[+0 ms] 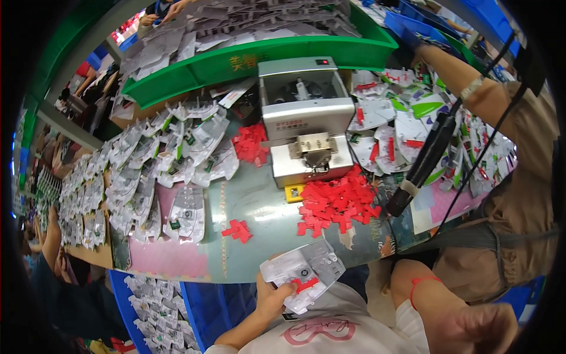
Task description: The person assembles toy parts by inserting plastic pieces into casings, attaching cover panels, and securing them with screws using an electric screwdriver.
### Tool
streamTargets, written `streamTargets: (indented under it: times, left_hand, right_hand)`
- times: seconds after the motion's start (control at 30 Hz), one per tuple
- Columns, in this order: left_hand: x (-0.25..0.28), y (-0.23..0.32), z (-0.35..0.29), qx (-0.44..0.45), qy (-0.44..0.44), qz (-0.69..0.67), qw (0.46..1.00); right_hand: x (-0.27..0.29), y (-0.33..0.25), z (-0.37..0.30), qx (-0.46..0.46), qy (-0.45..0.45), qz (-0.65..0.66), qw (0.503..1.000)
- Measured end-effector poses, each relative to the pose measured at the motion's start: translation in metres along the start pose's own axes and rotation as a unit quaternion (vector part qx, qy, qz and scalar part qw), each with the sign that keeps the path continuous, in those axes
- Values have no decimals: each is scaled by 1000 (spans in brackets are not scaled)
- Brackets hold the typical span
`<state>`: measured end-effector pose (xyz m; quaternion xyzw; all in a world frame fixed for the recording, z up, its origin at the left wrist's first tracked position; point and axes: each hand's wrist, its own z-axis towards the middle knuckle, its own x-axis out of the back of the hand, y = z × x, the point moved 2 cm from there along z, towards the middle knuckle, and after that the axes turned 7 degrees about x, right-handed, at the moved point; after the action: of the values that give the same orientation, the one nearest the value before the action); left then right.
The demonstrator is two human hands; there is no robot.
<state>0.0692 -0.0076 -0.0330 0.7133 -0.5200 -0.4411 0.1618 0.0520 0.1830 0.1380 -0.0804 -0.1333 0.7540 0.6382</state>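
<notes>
My left hand (272, 300) grips a pale grey plastic housing (321, 264) over the table's front edge, its thumb on a red plastic piece (305, 285) lying inside. A small round dark part sits near the middle of the housing. Away to the lower right is my right hand (480, 329), blurred, with its fingers too smeared to read. A pile of red plastic pieces (339, 200) lies in front of a silver screw feeder (309, 121). To its left are a few more red pieces (238, 230). A black electric screwdriver (423, 162) hangs at the right.
Many grey housings (186, 215) cover the left of the table. Finished-looking housings with red and green parts (413, 127) lie at the right. A green bin (194, 69) of housings stands behind. A co-worker's arm (457, 71) reaches across at right. A blue crate (203, 312) stands below.
</notes>
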Motion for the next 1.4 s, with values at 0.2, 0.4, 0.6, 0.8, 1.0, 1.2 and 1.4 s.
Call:
streamTargets:
  times: [0.2, 0.4, 0.6, 0.8, 1.0, 1.2, 1.4]
  left_hand:
    - [5, -5, 0, -2, -9, -9, 1000]
    - [6, -11, 1, 11, -12, -7, 1000]
    - [2, -10, 3, 46, -36, 3, 998]
    - [5, -2, -4, 26, 3, -30, 999]
    - [0, -5, 3, 23, -37, -14, 999]
    - [-2, -6, 2, 28, -48, -10, 998]
    - [5, -6, -1, 19, -24, -13, 999]
  right_hand:
    - [15, -21, -14, 62, 28, 6, 998]
    - [25, -24, -11, 127, 73, 21, 989]
    - [66, -55, -37, 191, 109, 18, 975]
    - [93, -87, -62, 235, 131, -16, 963]
    - [59, -59, -37, 293, 153, -66, 941]
    - [10, -6, 3, 354, 174, -90, 915]
    - [16, -21, -12, 407, 165, -127, 889]
